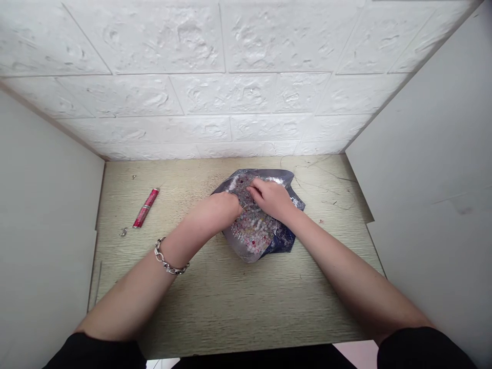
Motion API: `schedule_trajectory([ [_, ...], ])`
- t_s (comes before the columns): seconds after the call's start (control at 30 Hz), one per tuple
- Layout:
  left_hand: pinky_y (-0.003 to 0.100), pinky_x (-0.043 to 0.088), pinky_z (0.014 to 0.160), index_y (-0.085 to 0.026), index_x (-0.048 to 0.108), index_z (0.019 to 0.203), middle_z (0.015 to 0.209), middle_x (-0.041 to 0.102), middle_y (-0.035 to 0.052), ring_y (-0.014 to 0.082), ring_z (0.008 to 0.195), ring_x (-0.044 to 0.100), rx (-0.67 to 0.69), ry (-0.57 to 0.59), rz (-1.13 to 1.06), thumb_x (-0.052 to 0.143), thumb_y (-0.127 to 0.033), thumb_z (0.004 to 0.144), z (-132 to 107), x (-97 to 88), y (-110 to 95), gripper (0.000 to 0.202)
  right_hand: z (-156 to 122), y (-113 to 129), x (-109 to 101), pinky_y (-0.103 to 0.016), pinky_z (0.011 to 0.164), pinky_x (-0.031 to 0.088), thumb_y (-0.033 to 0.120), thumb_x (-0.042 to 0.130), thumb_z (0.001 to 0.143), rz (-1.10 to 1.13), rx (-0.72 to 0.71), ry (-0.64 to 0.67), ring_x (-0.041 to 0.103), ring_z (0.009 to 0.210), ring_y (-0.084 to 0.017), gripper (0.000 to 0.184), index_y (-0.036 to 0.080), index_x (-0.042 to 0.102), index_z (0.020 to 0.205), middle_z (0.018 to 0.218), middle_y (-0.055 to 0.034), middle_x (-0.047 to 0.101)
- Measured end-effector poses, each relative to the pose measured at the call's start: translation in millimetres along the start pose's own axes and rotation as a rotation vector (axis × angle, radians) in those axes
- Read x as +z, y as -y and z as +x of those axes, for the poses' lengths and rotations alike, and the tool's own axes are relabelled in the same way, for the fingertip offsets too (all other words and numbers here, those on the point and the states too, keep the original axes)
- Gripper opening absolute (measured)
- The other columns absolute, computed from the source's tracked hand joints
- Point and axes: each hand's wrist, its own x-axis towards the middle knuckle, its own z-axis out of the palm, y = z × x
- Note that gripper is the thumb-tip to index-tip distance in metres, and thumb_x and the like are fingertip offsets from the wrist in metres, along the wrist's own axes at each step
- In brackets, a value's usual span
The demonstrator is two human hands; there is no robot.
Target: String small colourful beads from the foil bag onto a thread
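Observation:
A shiny dark-blue and silver plastic bag point(282, 241) lies on the wooden table point(215, 302), spread flat, with several small pink and white beads point(253, 230) showing on it. My left hand point(223, 207) rests on the bag's left part, its fingers curled down into the beads. My right hand point(271, 197) lies on the bag's upper part with its fingers bent and pinched among the beads. What either hand grips is hidden. A chain bracelet point(169, 261) circles my left wrist.
A red tube point(146, 207) lies at the table's left, with small metal bits point(123, 232) near it. White panels point(42, 220) wall in the table left and right, and a white brick-pattern wall point(230, 92) stands behind. Thin threads point(330, 179) lie at the back right.

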Motion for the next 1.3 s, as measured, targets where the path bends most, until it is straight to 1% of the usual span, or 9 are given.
schedule_trajectory([
  [0.07,0.030,0.040,0.056,-0.011,0.063,0.074,0.073,0.062,0.0122,0.0219,0.070,0.060,-0.038,0.020,-0.019,0.035,-0.007,0.074,0.3,-0.5,-0.3,0.028,0.3,0.2,-0.2,-0.024,0.050,0.019,0.037,0.028,0.086,0.001,0.002,0.006,0.048,0.059,-0.013,0.029,0.018,0.048,0.078,0.067,-0.0016,0.057],
  [0.13,0.030,0.040,0.053,-0.012,0.062,0.075,0.069,0.062,0.0114,0.0222,0.068,0.060,-0.108,0.024,-0.090,0.034,-0.014,0.078,1.3,0.0,0.4,0.028,0.4,0.3,-0.3,-0.024,0.050,0.019,0.037,0.028,0.086,0.000,0.003,0.010,0.048,0.059,-0.012,0.029,0.018,0.048,0.079,0.067,-0.0016,0.057],
  [0.2,0.030,0.040,0.053,-0.012,0.061,0.076,0.070,0.062,0.0109,0.0225,0.068,0.060,-0.113,0.018,-0.136,0.035,-0.020,0.079,2.6,1.6,1.7,0.028,0.3,0.2,-0.3,-0.024,0.050,0.019,0.037,0.028,0.086,0.000,0.002,0.009,0.047,0.059,-0.012,0.029,0.018,0.049,0.079,0.067,-0.0016,0.057],
  [0.3,0.029,0.040,0.054,-0.012,0.061,0.078,0.071,0.062,0.0107,0.0215,0.070,0.060,-0.092,0.002,-0.130,0.035,-0.017,0.077,3.7,4.7,4.0,0.026,0.1,0.0,-0.2,-0.024,0.050,0.019,0.037,0.027,0.086,0.007,-0.004,0.002,0.047,0.059,-0.012,0.029,0.018,0.048,0.079,0.068,-0.0014,0.057],
  [0.43,0.028,0.040,0.054,-0.012,0.060,0.083,0.071,0.062,0.0109,0.0202,0.070,0.059,-0.138,-0.002,-0.115,0.035,-0.013,0.075,3.3,6.3,4.4,0.026,0.3,-0.2,-0.1,-0.023,0.049,0.019,0.037,0.028,0.086,0.017,-0.002,0.007,0.046,0.057,-0.012,0.029,0.018,0.048,0.078,0.065,-0.0009,0.056],
  [0.73,0.028,0.041,0.056,-0.013,0.061,0.083,0.076,0.062,0.0108,0.0203,0.071,0.059,-0.187,-0.041,-0.136,0.038,-0.025,0.078,7.8,4.5,1.5,0.026,0.1,0.0,0.4,-0.024,0.050,0.018,0.036,0.028,0.086,0.007,-0.012,0.002,0.048,0.060,-0.012,0.028,0.019,0.048,0.078,0.070,-0.0011,0.058],
  [0.93,0.027,0.040,0.056,-0.015,0.059,0.080,0.081,0.063,0.0088,0.0184,0.073,0.058,-0.111,-0.067,-0.171,0.037,-0.017,0.076,7.7,7.2,8.1,0.023,0.2,0.6,-0.8,-0.025,0.051,0.019,0.036,0.028,0.086,0.019,-0.004,0.014,0.048,0.061,-0.012,0.029,0.018,0.050,0.080,0.071,-0.0019,0.059],
  [1.1,0.027,0.040,0.055,-0.016,0.061,0.077,0.079,0.064,0.0074,0.0179,0.069,0.058,-0.075,-0.016,-0.186,0.038,-0.015,0.074,6.1,5.9,9.6,0.023,0.1,0.5,-1.0,-0.025,0.051,0.019,0.036,0.027,0.086,0.019,-0.006,0.015,0.047,0.060,-0.012,0.030,0.018,0.050,0.081,0.070,-0.0022,0.058],
  [1.3,0.029,0.042,0.062,-0.016,0.061,0.077,0.078,0.064,0.0070,0.0181,0.074,0.058,-0.024,-0.043,-0.189,0.038,-0.012,0.074,8.2,8.2,9.2,0.024,-0.5,0.5,-0.9,-0.024,0.050,0.018,0.035,0.028,0.086,0.017,-0.009,0.010,0.048,0.060,-0.012,0.029,0.018,0.051,0.080,0.071,-0.0020,0.059],
])
